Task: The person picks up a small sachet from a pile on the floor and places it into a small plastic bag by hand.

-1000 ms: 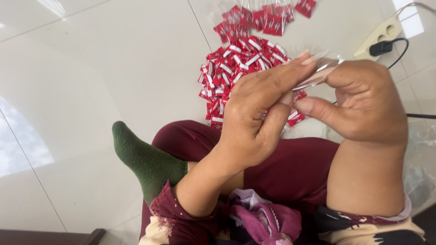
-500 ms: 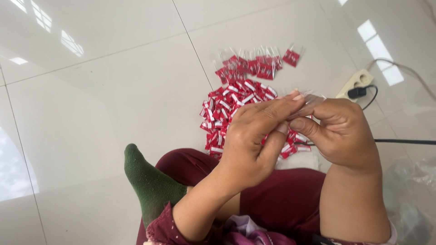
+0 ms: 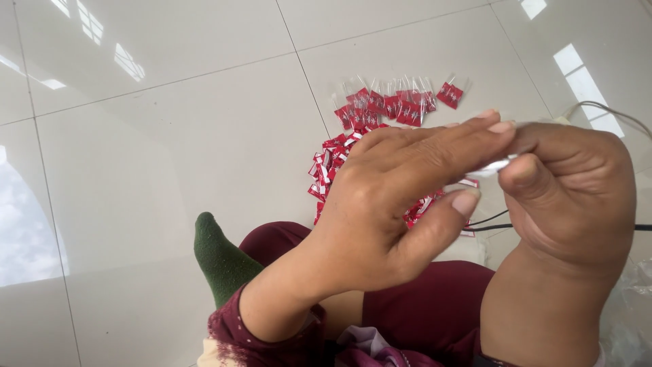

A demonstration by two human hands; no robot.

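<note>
The left hand (image 3: 387, 204) is raised in front of the camera with its back turned up, the fingers stretched out long and nearly flat toward the right, the thumb held lower and pointing the same way. Its fingertips meet the right hand (image 3: 570, 197), which is curled with the knuckles up and the thumb bent inward. Between the two, a small clear packet (image 3: 494, 165) is pinched: only a pale, shiny sliver of it shows under the left fingertips and against the right thumb, so its contents cannot be made out. Both hands are closed on this packet, the left with the fingers laid over it, the right gripping its other end. They hover above the person's lap, over dark red trousers (image 3: 435, 306), with a foot in a green sock (image 3: 221, 258) sticking out to the left. Beyond the hands, on the glossy white tiled floor (image 3: 170, 149), lies a pile of small red-and-white sachets (image 3: 333, 166), partly hidden behind the left hand. Farther off, a row of sealed clear packets with red contents (image 3: 397, 105) is spread side by side, one lying slightly apart at the right end. A black cable (image 3: 489, 228) runs across the floor under the right hand, and crumpled clear plastic (image 3: 628, 312) shows at the lower right edge.
</note>
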